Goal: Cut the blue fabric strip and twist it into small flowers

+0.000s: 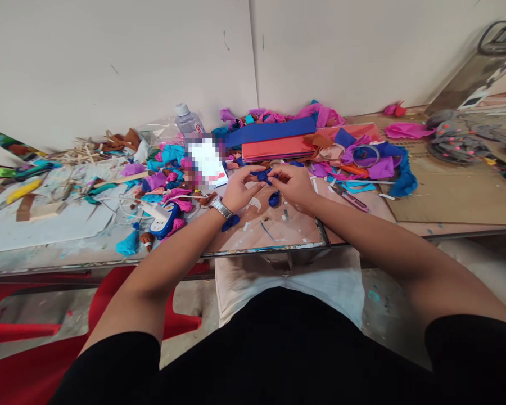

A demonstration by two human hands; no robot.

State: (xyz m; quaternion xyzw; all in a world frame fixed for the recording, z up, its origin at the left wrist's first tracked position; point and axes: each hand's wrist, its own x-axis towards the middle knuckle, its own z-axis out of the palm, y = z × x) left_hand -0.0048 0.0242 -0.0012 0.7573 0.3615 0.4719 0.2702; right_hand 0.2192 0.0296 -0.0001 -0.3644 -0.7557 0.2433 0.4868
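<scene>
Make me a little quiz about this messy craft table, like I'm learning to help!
1. True or false: both hands pinch the same dark blue piece of crepe paper.
2. Which wrist wears the wristwatch: left or right?
3. What stands at the back by the wall, left of the hands? A) a clear plastic bottle B) a teapot C) a lamp

Key
1. True: the left hand and the right hand meet on the dark blue crepe paper.
2. Left: the wristwatch sits on that wrist.
3. A: the clear plastic bottle stands near the wall.
</scene>
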